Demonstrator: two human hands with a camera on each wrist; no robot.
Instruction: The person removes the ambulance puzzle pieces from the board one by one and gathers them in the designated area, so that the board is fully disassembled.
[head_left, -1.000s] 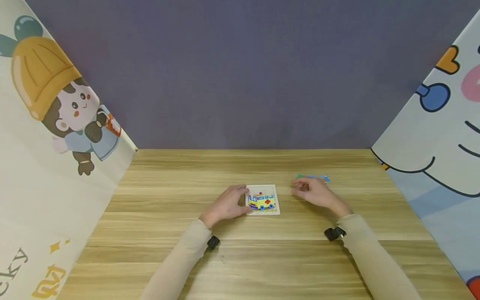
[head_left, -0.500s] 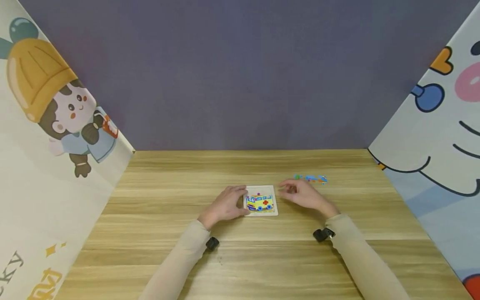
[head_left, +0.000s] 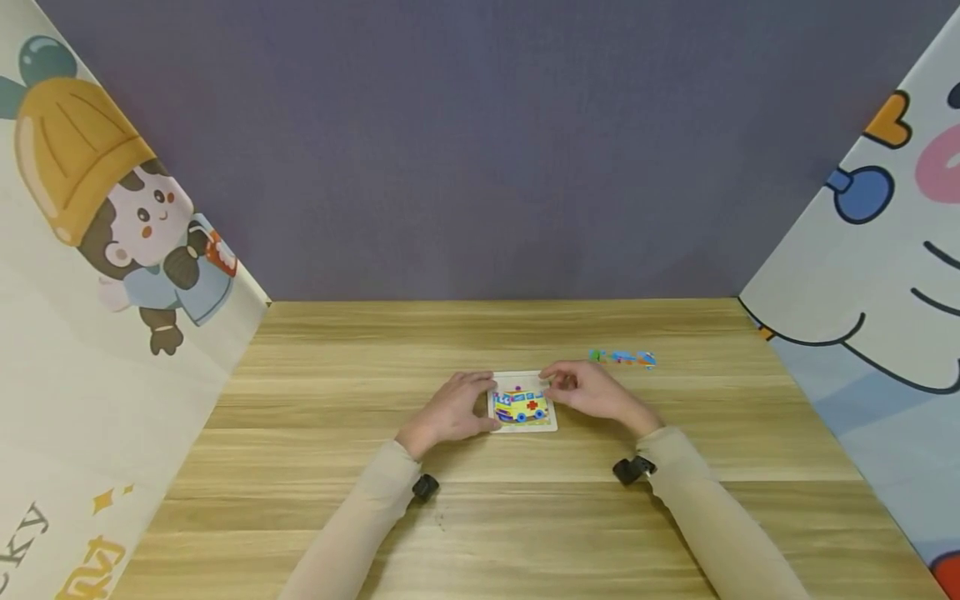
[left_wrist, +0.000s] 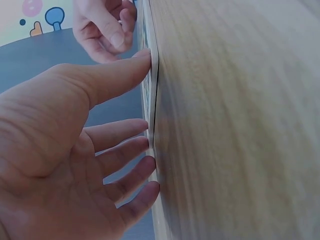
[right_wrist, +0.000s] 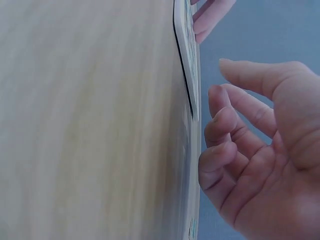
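A square white-framed puzzle board [head_left: 519, 429] lies flat on the table, its lower part filled with a yellow ambulance picture and its upper strip mostly pale. My left hand [head_left: 448, 408] holds the board's left side, thumb at the lower corner and fingers along the upper one; the left wrist view shows those fingertips at the rim. Over the top right corner, my right hand [head_left: 596, 390] pinches a small puzzle piece, of which only a bit of green shows. In the right wrist view the other fingers [right_wrist: 217, 160] of that hand are curled and the piece is hidden.
Several loose blue, green and orange puzzle pieces [head_left: 622, 357] lie in a row behind the right hand. A grey-blue panel [head_left: 480, 167] closes the back of the wooden table [head_left: 480, 517]. Cartoon-printed walls stand at left and right.
My right hand has moved left from beside the loose pieces to the board's top right corner, uncovering the row. The left hand has stayed on the board.
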